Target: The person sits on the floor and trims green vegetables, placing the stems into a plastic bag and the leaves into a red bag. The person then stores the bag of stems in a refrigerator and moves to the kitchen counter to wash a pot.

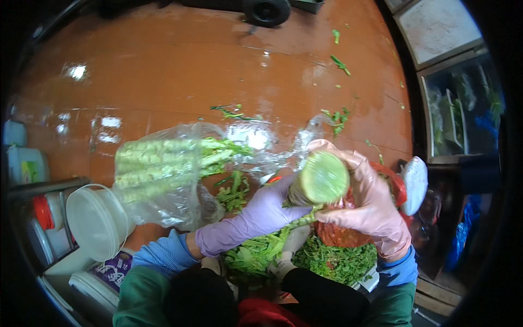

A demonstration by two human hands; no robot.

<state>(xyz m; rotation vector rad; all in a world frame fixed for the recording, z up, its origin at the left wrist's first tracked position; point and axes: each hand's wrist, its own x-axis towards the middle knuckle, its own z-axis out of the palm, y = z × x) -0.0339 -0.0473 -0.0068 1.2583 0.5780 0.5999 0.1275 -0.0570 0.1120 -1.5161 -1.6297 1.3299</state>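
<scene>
My left hand (267,204), in a lilac rubber glove, grips a thick pale-green vegetable stem (325,177) from its left side, cut end towards the camera. My right hand (367,196), in a pink rubber glove, curves around the other side of that stem, fingers bent, with the thumb near its lower edge. Whether its palm presses on the stem is hard to tell. Left of my hands, a clear plastic bag (163,171) holds several similar leafy stems. Below them, a heap of green leaves (255,255) and a heap of finer leafy herbs (335,259) lie by my feet.
A translucent bucket (98,220) and a lidded tub (102,282) stand at left. A red mesh bag (343,233) lies behind my right hand. Leaf scraps (339,64) are scattered over the wet orange-brown floor (204,69). A glass-fronted cabinet (457,110) stands at right, a black wheel (267,11) at top.
</scene>
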